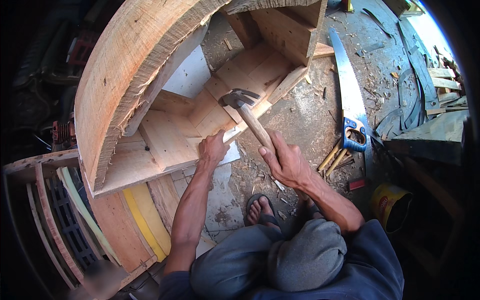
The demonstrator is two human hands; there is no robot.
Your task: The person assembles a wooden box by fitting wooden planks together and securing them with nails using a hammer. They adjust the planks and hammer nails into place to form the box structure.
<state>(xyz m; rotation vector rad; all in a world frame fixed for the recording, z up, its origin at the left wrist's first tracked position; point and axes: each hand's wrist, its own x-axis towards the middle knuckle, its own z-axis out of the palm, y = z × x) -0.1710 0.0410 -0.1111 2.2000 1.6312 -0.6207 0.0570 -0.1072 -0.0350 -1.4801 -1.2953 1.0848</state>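
Note:
My right hand [289, 161] is wrapped round the wooden handle of a claw hammer [256, 126]. The hammer's dark head hangs over the inner edge of a large curved wooden frame [155, 142] built of pale boards. At that frame's near edge is my left hand [213, 149], its fingers pinched together against the wood. Whatever it may hold between the fingertips is too small to make out. A thick, rough-edged curved board [117, 65] rises along the frame's left side. The hammer head is apart from my left fingers, a little above and right of them.
A handsaw [346, 80] with a blue-and-black handle lies at right, beside a yellow-handled tool [336, 159]. A small red object [356, 184] and a yellow container [390, 205] are nearby. Wood chips litter the floor. Curved boards [117, 220] stand at lower left; scrap wood lies far right.

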